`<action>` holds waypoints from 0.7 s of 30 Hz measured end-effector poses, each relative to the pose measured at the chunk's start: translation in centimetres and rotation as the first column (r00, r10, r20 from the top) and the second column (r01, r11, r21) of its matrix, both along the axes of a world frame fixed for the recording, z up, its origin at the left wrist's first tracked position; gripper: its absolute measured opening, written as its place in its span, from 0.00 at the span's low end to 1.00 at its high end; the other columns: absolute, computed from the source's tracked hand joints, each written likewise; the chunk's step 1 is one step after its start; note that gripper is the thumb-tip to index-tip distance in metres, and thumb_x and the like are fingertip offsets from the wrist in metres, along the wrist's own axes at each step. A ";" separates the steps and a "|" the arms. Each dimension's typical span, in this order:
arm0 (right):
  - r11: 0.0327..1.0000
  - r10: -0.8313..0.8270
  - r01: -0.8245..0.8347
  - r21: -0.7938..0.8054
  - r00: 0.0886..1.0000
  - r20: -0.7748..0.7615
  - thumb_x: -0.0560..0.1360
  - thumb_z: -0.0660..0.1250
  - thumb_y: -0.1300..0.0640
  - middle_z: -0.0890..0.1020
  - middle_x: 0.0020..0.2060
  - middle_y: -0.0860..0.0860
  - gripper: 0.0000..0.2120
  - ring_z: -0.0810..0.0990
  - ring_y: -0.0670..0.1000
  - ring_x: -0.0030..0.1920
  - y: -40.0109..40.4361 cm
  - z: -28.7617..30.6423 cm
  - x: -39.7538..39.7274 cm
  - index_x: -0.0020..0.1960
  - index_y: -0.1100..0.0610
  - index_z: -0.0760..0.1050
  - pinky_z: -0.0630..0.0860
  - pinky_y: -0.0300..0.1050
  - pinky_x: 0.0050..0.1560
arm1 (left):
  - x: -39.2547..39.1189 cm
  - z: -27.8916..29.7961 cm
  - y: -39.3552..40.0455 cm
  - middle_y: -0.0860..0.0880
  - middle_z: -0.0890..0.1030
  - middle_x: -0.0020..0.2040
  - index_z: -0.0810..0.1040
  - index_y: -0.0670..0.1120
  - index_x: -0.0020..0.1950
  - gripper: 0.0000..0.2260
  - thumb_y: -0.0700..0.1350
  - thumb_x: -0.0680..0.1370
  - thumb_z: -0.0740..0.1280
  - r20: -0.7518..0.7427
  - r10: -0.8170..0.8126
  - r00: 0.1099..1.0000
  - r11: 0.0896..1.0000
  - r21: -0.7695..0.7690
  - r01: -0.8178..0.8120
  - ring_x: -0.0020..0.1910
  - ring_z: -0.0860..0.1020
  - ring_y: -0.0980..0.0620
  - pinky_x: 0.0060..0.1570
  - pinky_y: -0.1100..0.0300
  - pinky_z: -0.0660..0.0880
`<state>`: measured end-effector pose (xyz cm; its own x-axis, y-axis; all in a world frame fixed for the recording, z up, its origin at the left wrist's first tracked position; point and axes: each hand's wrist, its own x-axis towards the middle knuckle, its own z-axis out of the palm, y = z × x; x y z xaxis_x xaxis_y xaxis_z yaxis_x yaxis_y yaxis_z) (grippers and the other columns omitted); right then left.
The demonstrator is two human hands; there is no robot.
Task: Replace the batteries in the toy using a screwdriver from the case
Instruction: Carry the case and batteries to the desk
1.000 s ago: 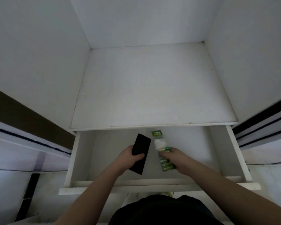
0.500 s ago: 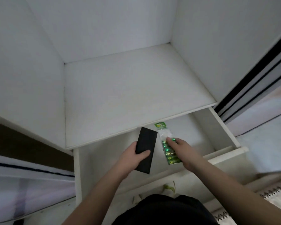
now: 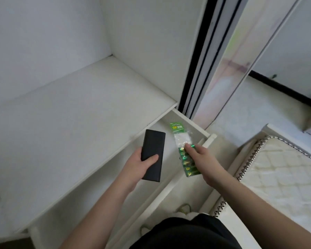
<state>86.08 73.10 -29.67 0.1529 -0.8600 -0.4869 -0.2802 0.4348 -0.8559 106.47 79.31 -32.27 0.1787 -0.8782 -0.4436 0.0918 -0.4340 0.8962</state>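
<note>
White wardrobe shelf (image 3: 70, 112) above, open white drawer (image 3: 207, 141) below it, a quilted cream mattress (image 3: 280, 169) off to the right. Left hand (image 3: 135, 168) grips a flat black rectangular case (image 3: 153, 155), thumb across its face, above the drawer. Right hand (image 3: 203, 159) pinches a green-and-clear plastic battery pack (image 3: 182, 141) just beside the case, fingers curled round it.

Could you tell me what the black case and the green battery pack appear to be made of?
Black case, held in the left hand: matte, likely plastic or leatherette; flat, even, no glare. Battery pack, held in the right hand: thin clear plastic film, crinkled and glinting, with a green printed header, probably card; the batteries inside look glossy green.
</note>
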 end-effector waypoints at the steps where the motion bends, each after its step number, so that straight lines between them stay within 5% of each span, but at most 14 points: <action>1: 0.999 -0.030 0.030 -0.014 1.000 0.008 0.79 0.63 0.47 0.81 0.37 0.53 0.13 0.80 0.50 0.34 -0.3 0.3 -1.0 0.49 0.57 0.76 0.76 0.45 0.38 | -0.7 0.3 -1.0 0.54 0.83 0.53 0.76 0.55 0.56 0.11 0.46 0.76 0.71 0.006 -0.033 0.999 0.999 -0.003 0.033 0.51 0.82 0.55 0.50 0.57 0.78; 14: 0.898 -0.396 0.391 -0.201 0.918 0.019 0.78 0.64 0.46 0.81 0.37 0.55 0.13 0.80 0.52 0.35 -6.8 2.2 -15.8 0.46 0.56 0.76 0.79 0.55 0.42 | -14.5 5.5 -15.3 0.57 0.83 0.54 0.76 0.57 0.58 0.13 0.48 0.75 0.72 0.079 -0.363 0.928 0.925 -0.086 0.370 0.53 0.82 0.57 0.57 0.54 0.78; 21: 0.829 -0.514 0.498 -0.255 0.858 0.007 0.68 0.61 0.32 0.82 0.39 0.51 0.19 0.82 0.57 0.42 -8.4 2.7 -23.0 0.46 0.46 0.76 0.79 0.63 0.47 | -22.8 5.8 -19.5 0.53 0.84 0.53 0.76 0.51 0.59 0.13 0.45 0.76 0.71 0.105 -0.422 0.901 0.899 -0.082 0.430 0.51 0.82 0.55 0.53 0.54 0.79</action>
<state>63.08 64.68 -26.98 -0.3582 -0.8993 -0.2507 -0.1312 0.3144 -0.9402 83.70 59.79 -26.45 -0.1905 -0.9178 -0.3484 -0.1577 -0.3217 0.9336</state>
